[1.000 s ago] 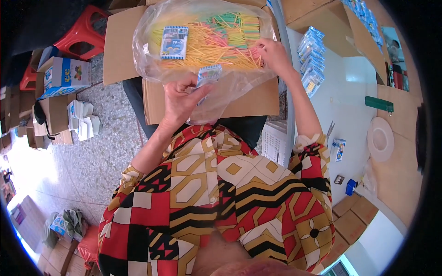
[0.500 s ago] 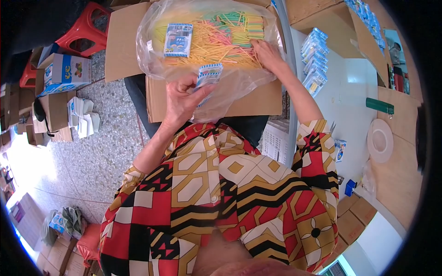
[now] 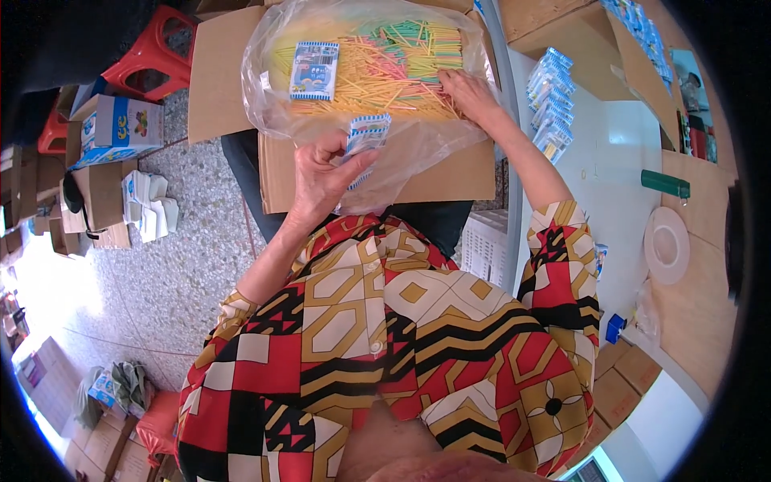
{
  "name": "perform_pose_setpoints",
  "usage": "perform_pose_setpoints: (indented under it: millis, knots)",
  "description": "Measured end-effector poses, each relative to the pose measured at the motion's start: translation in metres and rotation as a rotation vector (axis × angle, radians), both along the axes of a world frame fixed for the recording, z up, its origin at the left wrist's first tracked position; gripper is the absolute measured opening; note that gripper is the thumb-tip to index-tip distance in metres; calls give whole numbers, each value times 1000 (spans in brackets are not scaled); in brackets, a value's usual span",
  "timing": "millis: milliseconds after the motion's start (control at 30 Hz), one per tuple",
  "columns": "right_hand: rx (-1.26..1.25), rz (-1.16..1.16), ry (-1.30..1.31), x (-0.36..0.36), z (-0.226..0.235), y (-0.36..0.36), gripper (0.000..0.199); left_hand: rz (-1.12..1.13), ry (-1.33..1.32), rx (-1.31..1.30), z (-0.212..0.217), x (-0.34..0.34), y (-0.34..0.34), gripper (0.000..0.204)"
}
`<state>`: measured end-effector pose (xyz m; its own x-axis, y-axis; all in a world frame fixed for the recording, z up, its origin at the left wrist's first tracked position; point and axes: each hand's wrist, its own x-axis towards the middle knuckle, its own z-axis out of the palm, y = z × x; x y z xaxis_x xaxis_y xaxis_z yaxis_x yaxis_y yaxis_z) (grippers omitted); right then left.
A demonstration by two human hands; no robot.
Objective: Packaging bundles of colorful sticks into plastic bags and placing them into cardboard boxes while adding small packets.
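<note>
My left hand (image 3: 321, 178) pinches a small blue-and-white plastic packet (image 3: 369, 131) upright between thumb and fingers, just in front of an open carton. A clear plastic bag (image 3: 269, 108) lines that carton and holds many thin sticks (image 3: 365, 76) in yellow, orange, pink and green. Among the sticks at the right side, my right hand (image 3: 468, 95) rests with its fingers curled down; whatever sits between the fingertips is hidden. Another blue-and-white packet (image 3: 313, 71) lies flat on top of the sticks, toward the left.
A pale table (image 3: 598, 169) on the right carries a row of overlapping packets (image 3: 551, 108) and a green tool-like object (image 3: 665, 184). An open carton (image 3: 562, 36) stands at the table's far end. Red stools (image 3: 152, 60) and a printed box (image 3: 120, 128) are at left.
The whole view has shifted slightly. Both hands keep nearly the same pose, the left still holding its packet and the right still at the sticks.
</note>
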<state>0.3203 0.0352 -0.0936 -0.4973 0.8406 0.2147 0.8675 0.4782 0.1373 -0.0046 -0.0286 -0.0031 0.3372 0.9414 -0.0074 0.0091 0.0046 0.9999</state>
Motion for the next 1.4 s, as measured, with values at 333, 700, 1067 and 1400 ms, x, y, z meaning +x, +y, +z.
perform_pose_setpoints:
  millis: [333, 700, 1067, 1400]
  knots:
    - [-268, -135, 206, 12, 19, 12, 16, -13, -28, 0, 1, 3, 0, 10]
    - [-1161, -512, 588, -4, 63, 2, 11, -52, -102, 18, 11, 7, 3, 10]
    - [-761, -187, 1317, -70, 185, -31, 10, -72, -35, 204, 8, 8, 21, 12]
    - [-923, -67, 1099, -104, 229, -44, 10, -132, 41, 389, 14, 15, 24, 12]
